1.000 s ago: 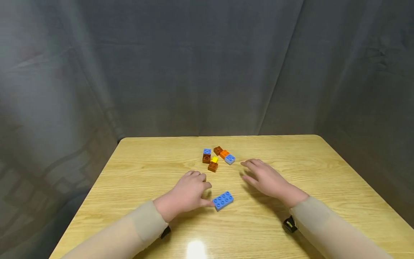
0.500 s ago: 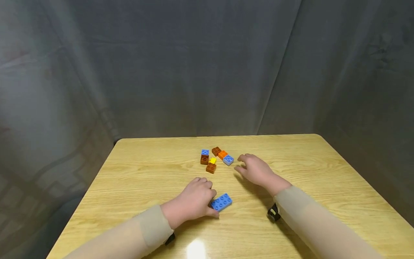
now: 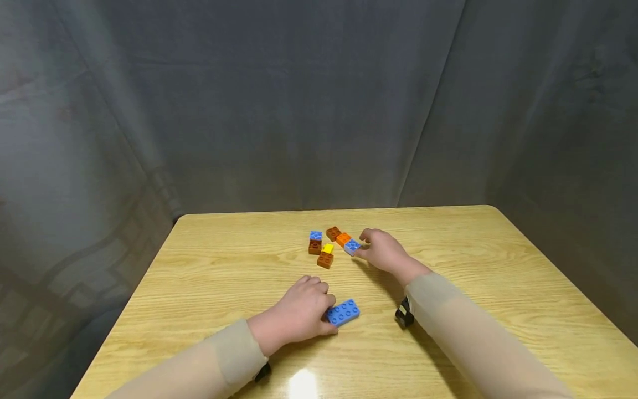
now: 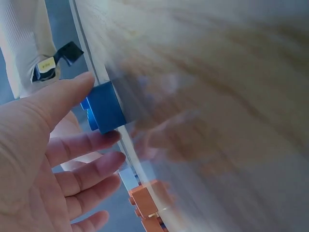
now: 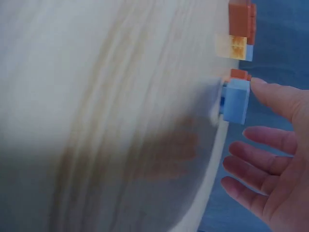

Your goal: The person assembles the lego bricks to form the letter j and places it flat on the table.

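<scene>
My left hand (image 3: 299, 310) pinches one end of a blue brick (image 3: 344, 313) with two rows of studs, which lies studs up near the middle of the table. In the left wrist view its thumb presses one side of the brick and the index finger the other, while the remaining fingers stay loose. My right hand (image 3: 382, 252) is at a square light blue brick (image 3: 351, 246) whose studs face down. In the right wrist view the thumb tip meets this brick's edge, and the spread fingers stand apart from it. An orange brick (image 3: 343, 239) adjoins the light blue one.
A brown brick (image 3: 333, 233) lies at the far end of the orange one. Left of these, a second blue brick (image 3: 315, 235) adjoins a brown brick (image 3: 315, 246); a yellow brick (image 3: 328, 248) touches another brown one (image 3: 325, 260). Grey curtains (image 3: 309, 111) surround the wooden table (image 3: 224, 244).
My left hand has moved around the blue brick's end and taken hold of it. My right hand has moved forward and left to the light blue brick.
</scene>
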Available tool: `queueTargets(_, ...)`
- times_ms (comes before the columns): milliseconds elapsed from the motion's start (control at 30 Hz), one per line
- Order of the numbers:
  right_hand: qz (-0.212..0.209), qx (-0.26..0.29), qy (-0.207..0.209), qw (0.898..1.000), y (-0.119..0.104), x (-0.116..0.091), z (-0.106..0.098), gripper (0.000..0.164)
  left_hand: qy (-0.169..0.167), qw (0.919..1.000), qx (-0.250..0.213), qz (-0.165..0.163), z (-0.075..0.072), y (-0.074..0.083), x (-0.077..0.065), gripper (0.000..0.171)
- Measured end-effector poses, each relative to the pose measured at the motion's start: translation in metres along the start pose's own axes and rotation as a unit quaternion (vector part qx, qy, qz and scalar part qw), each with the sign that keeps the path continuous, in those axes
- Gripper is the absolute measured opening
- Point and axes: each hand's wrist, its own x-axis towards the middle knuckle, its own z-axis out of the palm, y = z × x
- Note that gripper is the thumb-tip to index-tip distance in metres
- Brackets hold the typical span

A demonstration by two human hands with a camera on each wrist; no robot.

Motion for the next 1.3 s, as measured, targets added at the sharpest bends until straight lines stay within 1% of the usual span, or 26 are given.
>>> queueTargets(100, 0.011, 0.007, -0.008, 1.0, -0.001, 0.004, 0.005, 0.052, 0.003, 1.0, -0.003, -0.001, 0.0, 0.0, 0.0, 0.035)
queueTargets(200, 0.016, 0.012, -0.011, 1.0, -0.001, 0.008, 0.01, 0.051, -0.001, 0.9999, -0.009, -0.004, -0.001, 0.001, -0.001, 0.033)
queueTargets(433, 0.012, 0.017, -0.003, 1.0, -0.002, 0.012, 0.016, 0.045, -0.004, 0.9997, -0.021, -0.014, -0.003, -0.001, -0.002, 0.03)
queueTargets(600, 0.005, 0.019, -0.003, 1.0, -0.002, 0.011, 0.015, 0.036, 0.001, 0.9997, -0.018, -0.019, -0.001, -0.004, -0.002, 0.03)
queueTargets(733, 0.01, 0.033, -0.005, 0.999, 0.0, 0.008, 0.015, 0.029, 0.006, 0.9995, -0.017, -0.026, 0.0, -0.006, -0.002, 0.029)
queueTargets(867, 0.007, 0.059, -0.007, 0.998, 0.002, -0.002, 0.011, 0.027, 0.012, 0.9992, -0.02, -0.033, 0.0, -0.008, -0.001, 0.027)
queueTargets(1033, -0.017, 0.081, 0.0, 0.997, 0.001, -0.023, -0.001, 0.029, 0.01, 0.9989, -0.028, -0.036, -0.002, -0.009, 0.0, 0.026)
queueTargets(1200, -0.065, 0.088, 0.004, 0.994, -0.003, -0.045, -0.012, 0.03, 0.004, 0.9988, -0.03, -0.039, -0.003, -0.008, -0.002, 0.027)
queueTargets(1300, -0.094, 0.086, 0.008, 0.992, -0.007, -0.057, -0.017, 0.031, 0.005, 0.9988, -0.03, -0.038, -0.003, -0.008, -0.003, 0.027)
